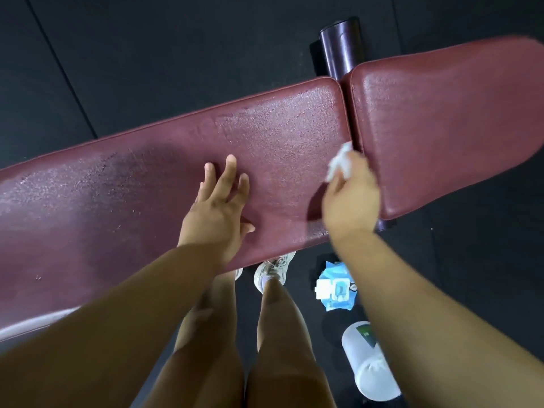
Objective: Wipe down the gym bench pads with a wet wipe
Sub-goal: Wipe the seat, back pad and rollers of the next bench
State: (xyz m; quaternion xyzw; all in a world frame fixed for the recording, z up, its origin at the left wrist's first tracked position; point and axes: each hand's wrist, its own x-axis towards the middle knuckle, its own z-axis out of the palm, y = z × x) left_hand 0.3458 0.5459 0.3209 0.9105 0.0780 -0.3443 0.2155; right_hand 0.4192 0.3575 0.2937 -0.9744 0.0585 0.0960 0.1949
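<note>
Wet wipe (341,160) at the long bench pad's (147,195) right end.
Right hand (350,201) pinches it; left hand (217,213) lies spread on that pad; blue pack (335,287) beside the pad, label too blurred to read.

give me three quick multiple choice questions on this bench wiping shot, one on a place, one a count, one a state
1. Where is the crumpled white wet wipe?
A. on the black floor
B. in the right hand, at the gap between the pads
C. on the person's shoe

2. How many maroon vinyl pads of the bench show?
A. one
B. two
C. four

3. How does the left hand lie?
A. fingers spread flat on the long maroon pad
B. curled in a fist
C. gripping a bottle

Answers: 1 B, the right hand pinches it by the gap; 2 B, the long pad and a shorter pad meet end to end; 3 A, its straight fingers rest on the vinyl.
</note>
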